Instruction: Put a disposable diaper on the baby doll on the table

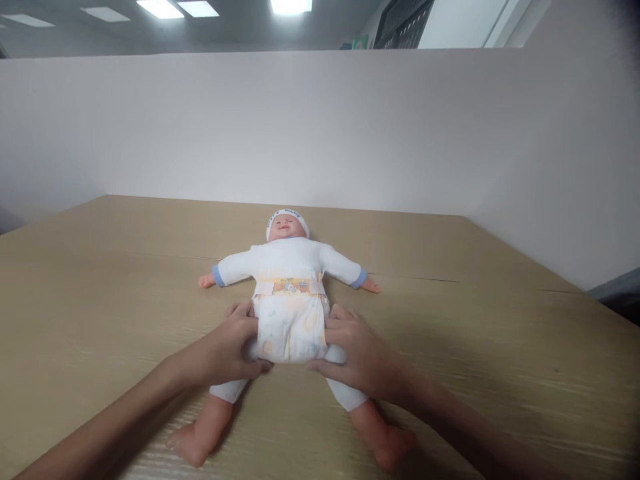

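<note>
A baby doll (293,252) lies on its back on the wooden table, arms spread and legs apart toward me. It wears a white suit with blue cuffs and a white printed hat (271,227). Around its hips is a white diaper (291,327), its printed waistband (295,287) closed across the belly. My left hand (233,347) curls around the diaper's left edge at the leg opening, thumb near the lower edge. On the other side my right hand (355,350) grips the opposite edge in the same way. Some fingertips of both hands are hidden behind the diaper and legs.
The wooden table (135,280) has thin seams across its top. A pale partition wall (290,127) rises behind it and along the right. A dark object (620,293) shows beyond the table's right edge. Lit ceiling panels (291,5) are above.
</note>
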### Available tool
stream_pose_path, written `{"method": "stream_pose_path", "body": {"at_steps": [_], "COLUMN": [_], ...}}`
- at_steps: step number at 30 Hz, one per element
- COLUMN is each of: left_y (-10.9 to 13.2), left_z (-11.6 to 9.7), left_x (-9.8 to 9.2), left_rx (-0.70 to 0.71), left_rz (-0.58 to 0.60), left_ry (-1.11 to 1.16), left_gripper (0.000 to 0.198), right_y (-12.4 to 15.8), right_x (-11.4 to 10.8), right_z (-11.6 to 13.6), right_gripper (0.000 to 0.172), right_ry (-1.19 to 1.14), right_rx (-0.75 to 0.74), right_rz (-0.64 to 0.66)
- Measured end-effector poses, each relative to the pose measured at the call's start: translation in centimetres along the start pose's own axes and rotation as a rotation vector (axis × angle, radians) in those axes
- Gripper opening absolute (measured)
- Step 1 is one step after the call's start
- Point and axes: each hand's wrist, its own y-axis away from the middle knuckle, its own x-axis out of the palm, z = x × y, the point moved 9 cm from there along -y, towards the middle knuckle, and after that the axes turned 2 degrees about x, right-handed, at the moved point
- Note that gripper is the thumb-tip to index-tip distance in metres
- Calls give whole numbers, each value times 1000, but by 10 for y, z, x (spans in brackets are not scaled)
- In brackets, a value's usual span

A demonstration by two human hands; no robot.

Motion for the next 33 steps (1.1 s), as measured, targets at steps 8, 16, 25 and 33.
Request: {"method": "stream_pose_path", "body": {"at_steps": [8, 16, 25, 33], "left_y": [0, 1, 3, 4], "left_z": [-1, -3, 0, -2], "left_x": [-2, -7, -6, -8], "left_rx": [-15, 27, 21, 19], "left_rz": [-8, -7, 13, 25], "left_ry": [35, -20, 72, 138], "left_gripper": [24, 23, 30, 20], "right_y": [1, 0, 0, -2], "right_x": [4, 3, 3, 5], "right_z": [0, 6, 0, -6], "right_gripper": [13, 15, 10, 13], "right_ry": [16, 47, -75, -173], "right_rx": [3, -44, -32, -70], "right_rz": [-4, 52, 26, 5]}}
